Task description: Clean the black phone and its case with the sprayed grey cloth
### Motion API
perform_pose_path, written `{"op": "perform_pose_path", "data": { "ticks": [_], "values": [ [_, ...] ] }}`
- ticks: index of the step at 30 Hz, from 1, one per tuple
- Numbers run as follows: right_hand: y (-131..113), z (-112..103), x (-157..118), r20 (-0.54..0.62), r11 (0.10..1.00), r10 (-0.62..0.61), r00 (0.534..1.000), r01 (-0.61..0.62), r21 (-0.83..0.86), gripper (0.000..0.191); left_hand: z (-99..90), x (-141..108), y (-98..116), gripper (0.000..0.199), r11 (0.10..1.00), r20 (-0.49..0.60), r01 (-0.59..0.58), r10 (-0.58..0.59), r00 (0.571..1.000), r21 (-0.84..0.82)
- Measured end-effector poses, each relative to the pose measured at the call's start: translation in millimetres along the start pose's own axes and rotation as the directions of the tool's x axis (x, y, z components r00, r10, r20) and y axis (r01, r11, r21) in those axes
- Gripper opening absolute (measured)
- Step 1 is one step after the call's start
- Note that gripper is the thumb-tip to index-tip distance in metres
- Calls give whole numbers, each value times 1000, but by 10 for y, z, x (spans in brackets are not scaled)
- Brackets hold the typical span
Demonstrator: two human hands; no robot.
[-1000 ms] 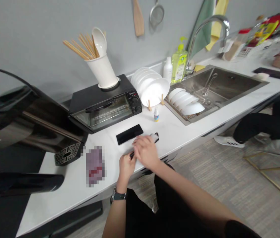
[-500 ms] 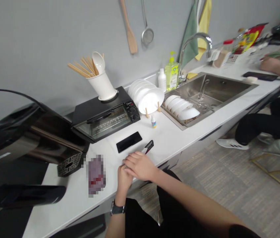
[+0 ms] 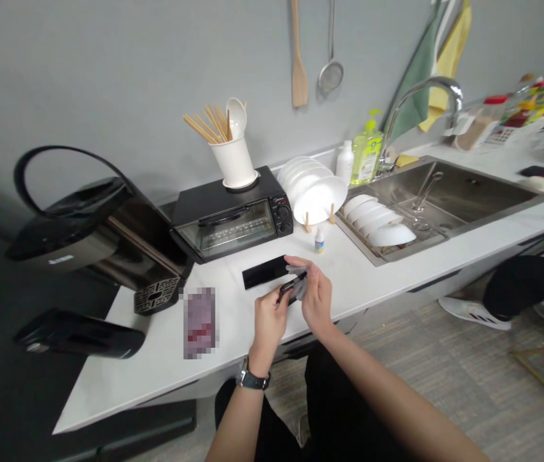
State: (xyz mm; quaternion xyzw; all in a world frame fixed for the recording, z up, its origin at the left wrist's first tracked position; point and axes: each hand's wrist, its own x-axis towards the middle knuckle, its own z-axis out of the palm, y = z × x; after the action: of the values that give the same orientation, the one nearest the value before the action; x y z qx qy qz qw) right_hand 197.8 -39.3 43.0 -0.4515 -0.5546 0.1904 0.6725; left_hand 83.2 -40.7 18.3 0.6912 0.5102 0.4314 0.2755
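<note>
My left hand [image 3: 271, 316], with a watch on its wrist, is closed on what looks like black-framed glasses [image 3: 287, 289], held just above the counter. My right hand [image 3: 317, 298] is closed round a thin grey cloth [image 3: 299, 289], pressed against the black frame. The fingers cover much of both, so the details are hard to make out. Just behind the hands a black phone [image 3: 263, 273] lies flat on the white counter [image 3: 236, 314]. Beyond it stands a small white dropper bottle [image 3: 319, 241] with a blue and yellow label.
A toaster oven [image 3: 233, 221] carries a holder [image 3: 232, 163] of chopsticks. Right of it are racked white plates [image 3: 323, 199], a soap bottle [image 3: 367, 154] and a sink [image 3: 484, 205] with bowls [image 3: 387, 234]. At left stand a black machine [image 3: 103, 237] and a blurred-out purple item [image 3: 199, 321].
My hands have parted from resting one over the other. The black-framed glasses have left the counter and are in my left hand, with the grey cloth now showing. The view has shifted left.
</note>
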Motion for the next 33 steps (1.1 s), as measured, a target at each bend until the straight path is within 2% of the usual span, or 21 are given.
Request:
{"op": "perform_pose_path", "data": {
  "ticks": [1,2,4,5,6,8,10,11,13,15,16,17,20,22,23,24,27,28,29,32,33],
  "values": [
    [-33,-33,55,73,989,-133,988,138,-61,52,-11,3,-22,28,999,11,-18,17,1000,31],
    [-46,-75,112,185,945,-275,943,301,-129,46,-23,4,-47,30,998,13,-27,26,1000,62],
    [-29,-171,220,455,778,-463,761,595,-204,33,-43,5,-102,35,994,3,-25,24,1000,106],
    [-12,-216,266,553,706,-477,683,673,-222,31,-49,5,-127,35,994,-4,-19,20,1000,112],
    [0,-251,301,610,667,-452,651,701,-253,34,-51,5,-148,34,994,-6,-16,17,1000,108],
    [-2,-271,336,627,668,-339,701,649,-364,42,-44,6,-180,31,995,-8,-16,17,1000,102],
    [-40,-219,326,589,673,-274,760,589,-447,37,-33,8,-202,31,995,-14,-13,15,1000,104],
    [-63,-175,313,596,661,-287,750,605,-444,30,-29,9,-212,31,994,-20,-9,11,1000,110],
    [-99,-93,303,667,607,-366,649,710,-357,21,-30,12,-235,27,992,-38,1,4,999,128],
    [-106,-65,334,748,542,-439,497,811,-221,22,-40,19,-253,21,990,-48,3,4,999,143],
    [-101,-77,362,770,532,-441,461,825,-189,22,-45,26,-258,20,989,-48,2,6,999,147],
    [-93,-101,392,774,547,-414,479,811,-209,22,-48,34,-260,20,989,-45,0,7,999,150],
    [-87,-164,430,660,624,-212,721,619,-477,43,-41,63,-255,26,988,-30,-3,8,1000,156],
    [-107,-134,394,566,615,-131,814,514,-598,38,-32,77,-253,29,987,-29,-3,7,1000,162],
    [-120,-97,368,573,603,-146,806,532,-595,29,-32,79,-256,30,986,-32,-2,7,999,167],
    [-131,-54,346,615,591,-190,765,589,-551,19,-36,78,-260,29,985,-34,-1,8,999,172],
    [-139,21,346,772,549,-339,537,780,-301,13,-75,66,-273,26,983,-29,-2,7,1000,183],
    [-134,11,367,791,552,-345,505,791,-264,10,-91,63,-273,27,983,-23,-2,7,1000,182],
    [-128,-13,392,783,573,-316,535,766,-292,10,-104,62,-271,28,984,-17,-2,6,1000,178],
    [-125,-86,434,632,622,-130,764,559,-548,35,-117,76,-255,32,986,-16,4,-2,1000,167],
    [-132,-85,429,584,616,-97,806,509,-601,36,-114,84,-252,32,986,-21,8,-4,1000,166]
  ]
}}
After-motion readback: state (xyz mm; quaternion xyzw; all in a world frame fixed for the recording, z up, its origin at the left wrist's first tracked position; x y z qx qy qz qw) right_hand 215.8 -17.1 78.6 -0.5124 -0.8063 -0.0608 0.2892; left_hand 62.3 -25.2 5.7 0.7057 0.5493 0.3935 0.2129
